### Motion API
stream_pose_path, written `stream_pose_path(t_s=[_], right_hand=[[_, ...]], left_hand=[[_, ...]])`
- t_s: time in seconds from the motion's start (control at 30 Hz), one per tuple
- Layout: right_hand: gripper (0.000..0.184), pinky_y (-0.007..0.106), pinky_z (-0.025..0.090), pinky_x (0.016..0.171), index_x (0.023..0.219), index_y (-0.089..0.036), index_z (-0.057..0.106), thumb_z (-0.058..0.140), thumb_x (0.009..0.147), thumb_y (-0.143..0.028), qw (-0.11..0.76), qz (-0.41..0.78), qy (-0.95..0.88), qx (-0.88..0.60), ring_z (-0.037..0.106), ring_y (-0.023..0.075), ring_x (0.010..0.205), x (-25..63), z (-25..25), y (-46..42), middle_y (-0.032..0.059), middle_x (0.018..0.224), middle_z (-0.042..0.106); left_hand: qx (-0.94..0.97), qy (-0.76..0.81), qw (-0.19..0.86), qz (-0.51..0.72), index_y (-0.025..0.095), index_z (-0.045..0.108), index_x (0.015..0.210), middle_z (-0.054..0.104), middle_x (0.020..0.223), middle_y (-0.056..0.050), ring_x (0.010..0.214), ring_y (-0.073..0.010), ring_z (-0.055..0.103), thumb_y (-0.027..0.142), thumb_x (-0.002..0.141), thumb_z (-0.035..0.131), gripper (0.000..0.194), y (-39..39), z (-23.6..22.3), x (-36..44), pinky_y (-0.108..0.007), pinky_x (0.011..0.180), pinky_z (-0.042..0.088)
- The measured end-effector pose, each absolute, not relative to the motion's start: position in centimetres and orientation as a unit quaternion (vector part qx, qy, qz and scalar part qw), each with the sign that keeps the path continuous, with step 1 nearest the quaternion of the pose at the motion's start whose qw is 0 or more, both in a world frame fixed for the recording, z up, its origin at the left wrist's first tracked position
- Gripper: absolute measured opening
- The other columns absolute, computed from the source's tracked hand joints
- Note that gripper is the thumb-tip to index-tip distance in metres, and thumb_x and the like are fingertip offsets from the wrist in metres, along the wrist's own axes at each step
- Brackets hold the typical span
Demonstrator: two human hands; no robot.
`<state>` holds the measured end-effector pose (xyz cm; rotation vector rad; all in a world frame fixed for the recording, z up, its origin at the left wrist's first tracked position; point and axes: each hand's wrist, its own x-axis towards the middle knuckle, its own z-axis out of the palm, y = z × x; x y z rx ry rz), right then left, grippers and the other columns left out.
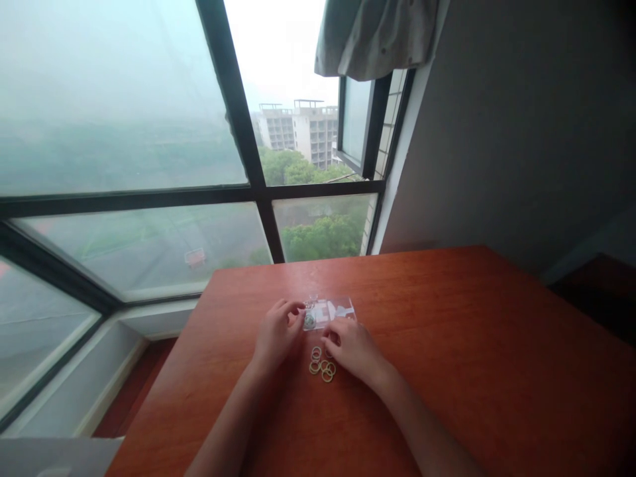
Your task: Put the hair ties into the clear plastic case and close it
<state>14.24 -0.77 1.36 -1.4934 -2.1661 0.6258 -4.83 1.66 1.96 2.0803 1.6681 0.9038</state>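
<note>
1. Container: The clear container [350, 306] lies on the bench [447, 324], between the two hands and centred before the person. This position probably gives both hands equal access.
2. Left hand: The left hand [279, 330] is at the container's left side, its fingers curled and thumb drawn near the fingertips. This placement would suit steadying the container. Whether it grips the wall or a small item cannot be told.
3. Right hand: The right hand [354, 346] is at the container's near side, palm down, with fingers bent and thumb close to the index finger. Whether anything is pinched there cannot be told.
4. Loose rings: Several pale rings [326, 376] lie flat in a loose cluster nearer the person, some overlapping. One is partly covered by the right hand. Their spread likely keeps each ring easy to pick out.
5. Green coil: A greenish coil or ring stack [310, 321] shows at the container's left end, beside the left fingertips.
</note>
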Motion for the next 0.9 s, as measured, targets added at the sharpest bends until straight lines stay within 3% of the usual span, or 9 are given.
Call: stream_pose_path(t_s=[0.6,0.9], right_hand=[[0.008,0.023,0.040,0.077,0.086,-0.024,0.068,0.067,0.079,-0.020,0.205,0.282,-0.806,-0.478,0.058,0.0148,0.086,14.33,1.47,-1.37,-0.0006,0.090,0.065],[0.008,0.022,0.041,0.072,0.082,-0.022,0.069,0.064,0.078,-0.018,0.196,0.287,-0.807,-0.478,0.059,0.0144,0.081,14.68,1.24,-1.33,0.0014,0.087,0.066]], left_hand=[[0.736,0.577,0.149,0.320,0.019,0.067,0.083,0.061,0.080,-0.002,0.064,-0.0135,0.052,0.026,0.083,0.052,0.017,1.32,2.48,-4.89,-0.025,0.061,0.040],[0.738,0.574,0.155,0.319,0.019,0.067,0.084,0.063,0.083,-0.003,0.067,-0.0149,0.054,0.024,0.082,0.052,0.016,1.34,2.40,-4.93,-0.027,0.062,0.041]])
